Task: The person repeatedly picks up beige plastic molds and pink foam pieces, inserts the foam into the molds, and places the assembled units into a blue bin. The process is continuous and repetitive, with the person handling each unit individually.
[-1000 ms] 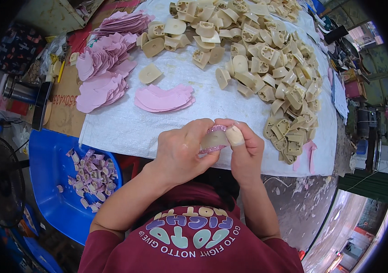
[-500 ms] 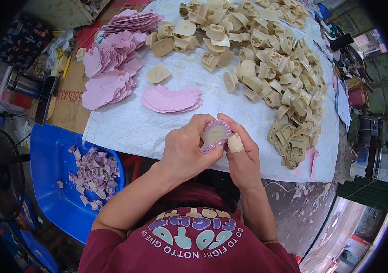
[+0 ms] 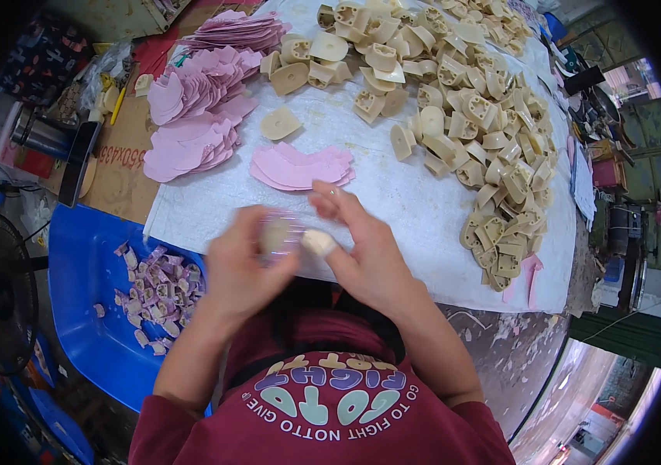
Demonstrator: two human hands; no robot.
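One heel block [image 3: 280, 232] in hand, pink cover going on; most still bare.
Both hands' grip clenched on it, blurred; bare heel blocks [image 3: 454, 101] at 1 o'clock, wrapped pieces [image 3: 160, 291] in blue tub [image 3: 86, 271] at 9.

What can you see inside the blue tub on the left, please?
The blue tub holds a loose heap of small pink-covered pieces. Its near end is hidden behind the person's left arm.
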